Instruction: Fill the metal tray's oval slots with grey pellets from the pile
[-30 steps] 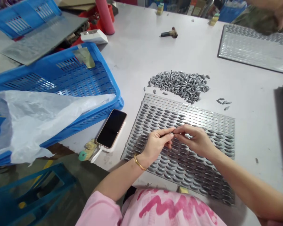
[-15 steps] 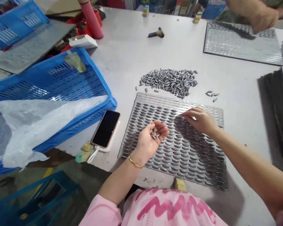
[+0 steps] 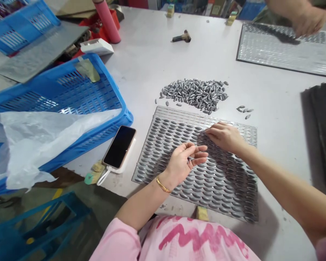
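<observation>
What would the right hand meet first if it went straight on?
Probably the grey oval pellets seated in the perforated metal plate, at the fingertips of the right hand; depth is unclear, so it may already touch them.

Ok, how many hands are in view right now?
3. The person's left hand and right hand are over the near perforated metal tray; a co-worker's hand is over the far tray. The co-worker's other hand may be out of frame.

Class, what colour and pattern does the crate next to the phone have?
The crate is bright blue with rows of long slots, shown best in the head view.
</observation>
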`<state>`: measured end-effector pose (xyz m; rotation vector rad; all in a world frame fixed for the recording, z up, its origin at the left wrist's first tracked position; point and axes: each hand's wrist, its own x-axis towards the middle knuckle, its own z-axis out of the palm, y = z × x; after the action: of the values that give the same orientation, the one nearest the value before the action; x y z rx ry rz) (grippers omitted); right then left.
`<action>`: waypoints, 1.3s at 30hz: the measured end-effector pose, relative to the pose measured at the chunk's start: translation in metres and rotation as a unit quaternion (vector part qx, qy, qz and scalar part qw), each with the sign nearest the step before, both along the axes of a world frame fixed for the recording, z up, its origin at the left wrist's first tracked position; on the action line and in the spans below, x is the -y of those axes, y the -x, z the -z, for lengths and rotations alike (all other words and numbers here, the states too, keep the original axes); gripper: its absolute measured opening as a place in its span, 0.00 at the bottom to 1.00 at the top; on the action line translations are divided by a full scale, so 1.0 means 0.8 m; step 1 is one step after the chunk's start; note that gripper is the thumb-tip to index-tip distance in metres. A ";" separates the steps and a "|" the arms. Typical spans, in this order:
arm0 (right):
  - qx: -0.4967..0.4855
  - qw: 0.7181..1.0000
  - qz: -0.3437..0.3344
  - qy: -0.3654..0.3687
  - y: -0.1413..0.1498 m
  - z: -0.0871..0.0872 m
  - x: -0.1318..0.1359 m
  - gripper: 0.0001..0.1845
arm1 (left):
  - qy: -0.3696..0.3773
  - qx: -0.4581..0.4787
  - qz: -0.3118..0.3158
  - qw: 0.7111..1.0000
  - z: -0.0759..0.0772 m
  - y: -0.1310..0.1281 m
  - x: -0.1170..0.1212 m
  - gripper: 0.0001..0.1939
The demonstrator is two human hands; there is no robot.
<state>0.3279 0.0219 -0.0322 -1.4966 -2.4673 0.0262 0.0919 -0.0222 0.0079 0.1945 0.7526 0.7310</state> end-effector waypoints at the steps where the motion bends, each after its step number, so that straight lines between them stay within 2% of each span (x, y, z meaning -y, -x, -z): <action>1: 0.009 1.000 -0.005 0.000 0.000 0.000 0.000 0.14 | 0.000 0.000 0.003 1.000 0.001 -0.001 0.000 0.03; 3: 0.026 1.000 -0.015 -0.001 0.002 -0.001 -0.001 0.14 | 0.006 -0.004 0.005 1.000 0.003 -0.002 0.001 0.02; 11: 0.050 0.998 -0.038 0.018 0.002 -0.004 -0.007 0.14 | 0.051 0.012 0.012 0.999 0.007 -0.006 -0.001 0.12; 14: 0.012 0.998 -0.053 0.031 -0.003 -0.008 -0.011 0.13 | 0.059 0.027 0.018 0.998 0.002 -0.005 -0.004 0.16; 16: -0.051 0.997 -0.041 0.032 0.001 -0.017 -0.007 0.13 | 0.062 0.031 0.019 0.997 -0.001 -0.003 -0.006 0.19; 18: -0.132 0.991 -0.025 0.029 0.014 -0.031 0.002 0.13 | 0.063 0.032 0.020 0.997 -0.001 -0.003 -0.006 0.21; 20: -0.195 0.978 -0.049 0.050 0.034 -0.046 0.017 0.12 | 0.057 0.031 0.015 0.998 0.001 -0.004 -0.005 0.22; 22: -0.199 0.968 -0.116 0.104 0.057 -0.057 0.032 0.14 | 0.047 0.035 0.008 0.998 0.006 -0.006 -0.003 0.22; 25: -0.173 0.968 -0.156 0.097 0.079 -0.059 0.047 0.12 | 0.034 0.064 0.006 0.997 0.016 -0.009 -0.001 0.23; 28: -0.152 0.976 -0.144 0.053 0.079 -0.056 0.054 0.11 | 0.024 0.082 0.014 0.996 0.020 -0.009 0.001 0.23; 31: -0.190 0.976 -0.096 0.043 0.066 -0.061 0.059 0.12 | -0.011 0.048 0.028 0.998 0.017 -0.007 0.004 0.18; 34: -0.270 0.957 -0.056 0.086 0.054 -0.069 0.068 0.11 | -0.050 0.005 0.058 0.997 0.013 -0.008 0.007 0.13; 39: -0.351 0.926 0.001 0.138 0.050 -0.070 0.087 0.12 | -0.058 -0.035 0.067 0.995 0.007 -0.012 0.006 0.16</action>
<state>0.2879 -0.0474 0.0240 -1.2759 -1.9198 0.7927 0.1013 -0.0269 0.0025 0.3736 0.7563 0.6426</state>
